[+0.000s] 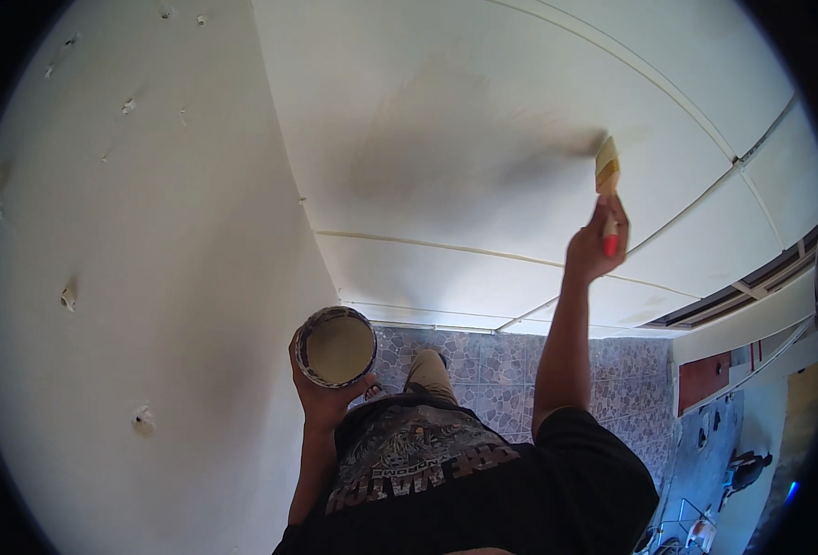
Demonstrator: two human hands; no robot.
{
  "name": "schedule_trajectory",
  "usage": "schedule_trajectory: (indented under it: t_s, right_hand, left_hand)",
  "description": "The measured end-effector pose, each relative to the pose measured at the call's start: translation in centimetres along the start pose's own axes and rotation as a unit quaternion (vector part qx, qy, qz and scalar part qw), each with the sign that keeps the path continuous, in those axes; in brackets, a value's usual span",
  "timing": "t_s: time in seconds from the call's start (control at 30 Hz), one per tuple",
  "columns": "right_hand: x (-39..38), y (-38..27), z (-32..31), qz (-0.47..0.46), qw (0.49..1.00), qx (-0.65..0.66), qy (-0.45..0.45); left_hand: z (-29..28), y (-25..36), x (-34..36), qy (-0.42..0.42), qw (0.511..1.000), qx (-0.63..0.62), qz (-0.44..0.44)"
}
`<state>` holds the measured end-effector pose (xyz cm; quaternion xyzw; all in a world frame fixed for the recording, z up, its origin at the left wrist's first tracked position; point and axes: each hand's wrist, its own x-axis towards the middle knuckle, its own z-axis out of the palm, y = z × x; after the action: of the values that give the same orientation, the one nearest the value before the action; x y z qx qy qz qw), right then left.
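My left hand (pixel 324 400) is closed around a round, paint-smeared can (pixel 303 326) held at waist height. Cream-coloured paint (pixel 339 350) fills part of the can. My right arm is stretched forward, and my right hand (pixel 600 239) grips a paintbrush (pixel 607 173) by its handle, whose end is red. The bristles point up, at the surface of the white panelled wall (pixel 483 166). Whether the tips touch it, I cannot make out for sure. Darker, shadowed patches show on the panel left of the brush.
On the left, a plain wall (pixel 178 259) carries several chipped holes and meets the panelled wall at a corner. Raised strips (pixel 427 243) divide the panels. Stone-patterned tiles (pixel 497 361) cover the floor. A louvred opening (pixel 751 287) and a doorway with clutter beyond lie at right.
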<state>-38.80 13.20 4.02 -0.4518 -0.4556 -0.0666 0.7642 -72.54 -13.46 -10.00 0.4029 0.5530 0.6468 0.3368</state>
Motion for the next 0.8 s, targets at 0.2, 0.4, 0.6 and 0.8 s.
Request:
schedule_trajectory:
  t_s: [0.2,0.4,0.6,0.8]
  right_hand:
    - [-12.4,3.4,3.5,-0.141,0.97,-0.091,-0.178]
    - [-19.6,2.6,3.3,-0.096,0.904,-0.037,-0.414]
    - [-10.3,2.0,3.5,-0.078,0.921,0.031,-0.379]
    - [0.8,-3.0,2.8,-0.243,0.963,-0.042,-0.113]
  left_hand:
    - [0.5,1.0,0.3,0.012,1.0,0.009,0.012]
    - [0.8,1.3,0.4,-0.008,1.0,0.003,0.007]
    - [0.7,1.1,-0.4,-0.007,1.0,0.002,-0.006]
    - [0.5,0.5,-0.6,0.02,1.0,0.007,0.003]
